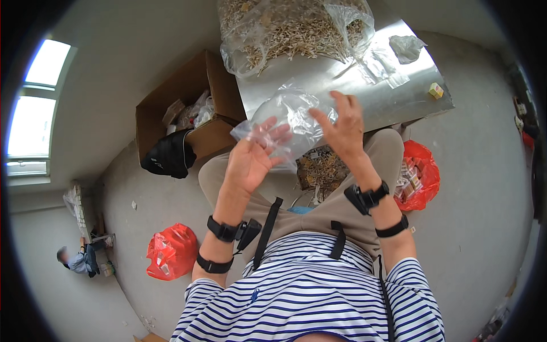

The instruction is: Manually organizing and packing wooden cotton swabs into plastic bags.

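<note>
A clear plastic bag [305,117] is spread in front of me, above the near edge of the metal table. My left hand [253,159] is palm up at its left side, fingers apart, with some of the film lying over them. At the bag's right side is my right hand [346,126], thumb and fingers spread; whether it touches the film I cannot tell. Beyond the bag, a large clear sack [242,48] lies open on the table, and a heap of thin sticks that look like cotton swabs [299,43] spills toward me.
The metal table [387,105] bears a small yellow box [436,90] and crumpled plastic [407,49]. A cardboard box [219,85] with a black cloth [170,155] stands left. Red bags [172,251] flank me. More sticks [322,171] lie between my legs. Another person [84,260] sits far left.
</note>
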Demonstrator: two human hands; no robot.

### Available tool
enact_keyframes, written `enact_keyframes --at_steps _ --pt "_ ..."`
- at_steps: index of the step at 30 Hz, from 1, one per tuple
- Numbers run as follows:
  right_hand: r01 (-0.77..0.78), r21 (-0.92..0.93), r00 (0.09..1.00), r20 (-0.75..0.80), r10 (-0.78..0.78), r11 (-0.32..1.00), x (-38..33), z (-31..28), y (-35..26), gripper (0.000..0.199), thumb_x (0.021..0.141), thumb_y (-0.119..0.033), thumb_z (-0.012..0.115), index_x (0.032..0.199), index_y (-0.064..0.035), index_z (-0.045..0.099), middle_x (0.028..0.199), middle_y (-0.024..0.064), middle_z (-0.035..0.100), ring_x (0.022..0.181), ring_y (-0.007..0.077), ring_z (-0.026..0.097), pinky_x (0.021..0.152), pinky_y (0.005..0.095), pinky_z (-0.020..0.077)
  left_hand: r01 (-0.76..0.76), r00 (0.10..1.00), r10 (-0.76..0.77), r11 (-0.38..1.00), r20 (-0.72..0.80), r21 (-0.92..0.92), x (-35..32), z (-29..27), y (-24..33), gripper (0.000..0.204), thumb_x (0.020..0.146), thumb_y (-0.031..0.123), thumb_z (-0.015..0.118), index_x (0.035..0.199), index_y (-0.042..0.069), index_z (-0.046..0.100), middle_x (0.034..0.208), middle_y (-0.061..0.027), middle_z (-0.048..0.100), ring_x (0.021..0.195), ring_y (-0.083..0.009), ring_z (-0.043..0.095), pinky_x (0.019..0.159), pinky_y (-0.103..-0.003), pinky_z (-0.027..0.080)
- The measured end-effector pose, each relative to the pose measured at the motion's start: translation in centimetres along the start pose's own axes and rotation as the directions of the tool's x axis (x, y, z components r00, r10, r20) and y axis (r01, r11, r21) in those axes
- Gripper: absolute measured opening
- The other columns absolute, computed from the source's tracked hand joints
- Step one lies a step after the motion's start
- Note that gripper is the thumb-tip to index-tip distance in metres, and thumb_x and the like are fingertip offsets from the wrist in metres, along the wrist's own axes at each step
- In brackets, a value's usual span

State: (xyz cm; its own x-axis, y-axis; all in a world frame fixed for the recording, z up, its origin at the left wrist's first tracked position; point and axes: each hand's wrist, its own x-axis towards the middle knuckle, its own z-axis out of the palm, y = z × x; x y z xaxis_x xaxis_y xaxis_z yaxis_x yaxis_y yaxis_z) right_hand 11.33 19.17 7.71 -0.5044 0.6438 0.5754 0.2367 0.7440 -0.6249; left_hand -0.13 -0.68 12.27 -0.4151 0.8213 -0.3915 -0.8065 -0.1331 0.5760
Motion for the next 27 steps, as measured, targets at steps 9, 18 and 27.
enact_keyframes --at_steps 9,18,27 --pt "-0.507 0.438 0.852 0.381 0.358 0.742 -1.5 -1.9 -4.5 0.021 0.079 -0.008 0.074 0.088 -0.0014 0.056 0.070 0.0079 0.059 0.058 0.0188 0.060 0.055 0.0324 0.0479 -0.194 0.971 0.232 0.908 -0.059 0.372 0.6 4.8 0.2 0.041 0.098 0.016 0.054 0.132 -0.007 0.048 0.127 -0.0205 0.058 0.116 -0.0267 0.058 0.099 -0.040 0.048" --pt "-0.660 0.685 0.727 0.478 0.494 0.309 -0.8 -2.2 -5.5 0.016 0.081 -0.005 0.071 0.084 -0.0016 0.056 0.067 0.0032 0.058 0.054 0.0096 0.055 0.049 0.0252 0.0450 -0.229 0.830 0.517 0.659 -0.210 0.717 0.5 3.8 -1.1 0.021 0.090 0.010 0.065 0.106 0.000 0.056 0.088 -0.0061 0.063 0.074 -0.0132 0.064 0.069 -0.025 0.052" --pt "-0.509 0.453 0.854 0.156 0.497 0.732 -0.1 -10.2 3.4 0.024 0.078 -0.015 0.074 0.091 0.0016 0.064 0.076 0.0101 0.064 0.073 0.0168 0.062 0.066 0.0322 0.0499 -0.318 0.812 0.573 0.595 -0.111 0.738 2.8 3.1 1.6 0.021 0.089 0.009 0.068 0.107 0.000 0.060 0.087 -0.0052 0.063 0.076 -0.0113 0.061 0.068 -0.024 0.051"
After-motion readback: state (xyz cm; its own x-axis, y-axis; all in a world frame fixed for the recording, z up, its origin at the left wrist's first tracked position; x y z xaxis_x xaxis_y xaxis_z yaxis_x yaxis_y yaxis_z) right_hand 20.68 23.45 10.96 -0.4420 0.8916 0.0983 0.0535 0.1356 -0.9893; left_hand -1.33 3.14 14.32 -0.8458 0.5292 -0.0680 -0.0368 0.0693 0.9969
